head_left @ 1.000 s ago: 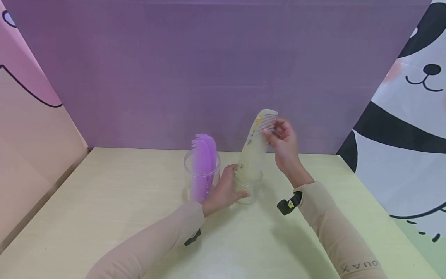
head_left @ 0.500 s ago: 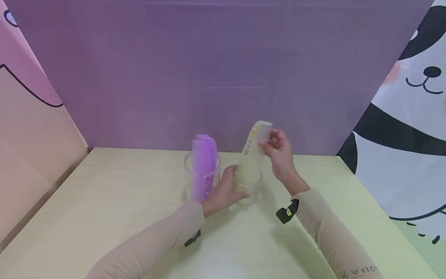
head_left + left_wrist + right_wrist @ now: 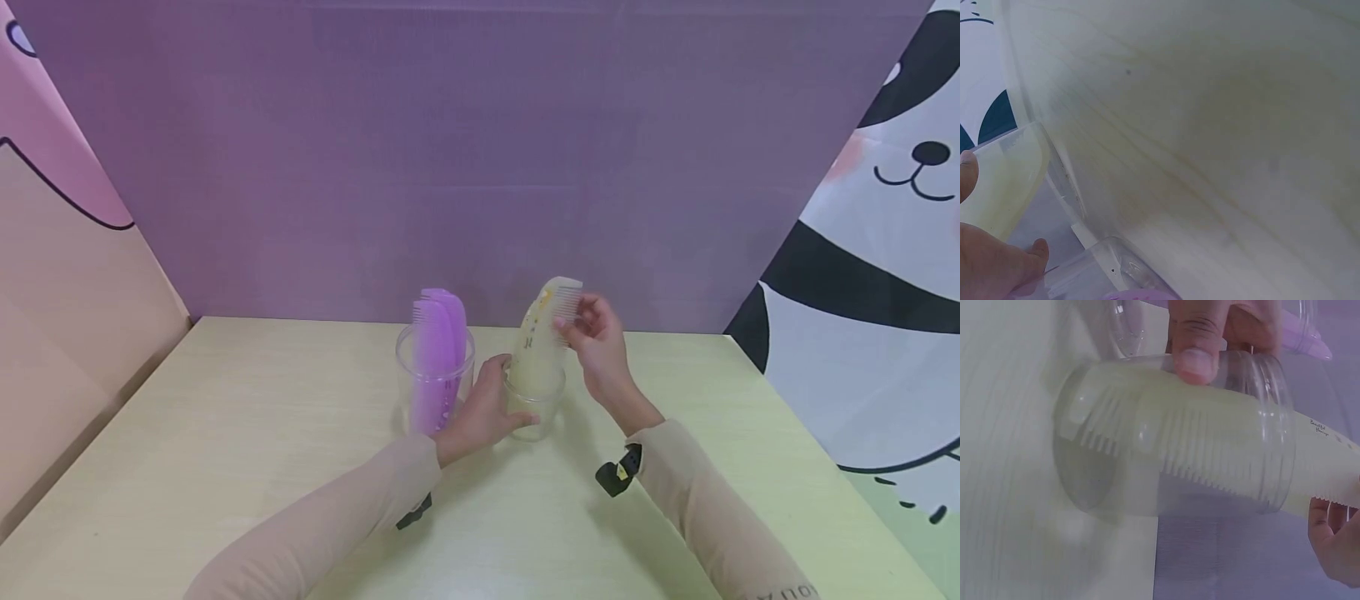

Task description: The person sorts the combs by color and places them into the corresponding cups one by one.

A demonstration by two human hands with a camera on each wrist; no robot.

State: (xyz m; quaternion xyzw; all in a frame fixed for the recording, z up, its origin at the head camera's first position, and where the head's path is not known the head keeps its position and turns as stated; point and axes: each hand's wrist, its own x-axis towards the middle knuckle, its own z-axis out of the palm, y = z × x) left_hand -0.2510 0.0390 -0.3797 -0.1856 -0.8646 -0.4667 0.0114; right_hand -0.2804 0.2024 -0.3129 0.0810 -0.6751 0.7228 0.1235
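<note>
A pale yellow comb [image 3: 543, 329] with a flower print stands in a clear plastic cup [image 3: 553, 407], leaning slightly right. My right hand [image 3: 602, 354] pinches its toothed edge near the upper end. Another pale yellow comb overlaps it from behind, and in the right wrist view two sets of teeth [image 3: 1200, 447] show through the cup wall. My left hand [image 3: 482, 410] grips this cup from the left, its thumb [image 3: 1197, 362] pressed on the side. Beside that hand, a second clear cup [image 3: 403, 360] holds several purple combs [image 3: 441, 337], teeth facing left.
Both cups stand on a pale wooden table [image 3: 262, 400], toward its back edge. Behind it rises a purple panel [image 3: 465, 150]. A panda-printed panel [image 3: 892, 333] borders the right side, and a pink and beige one [image 3: 67, 275] the left.
My right hand has moved down and slightly left, lowering the pale yellow comb deeper into the right cup. My left hand and the purple combs have stayed in place.
</note>
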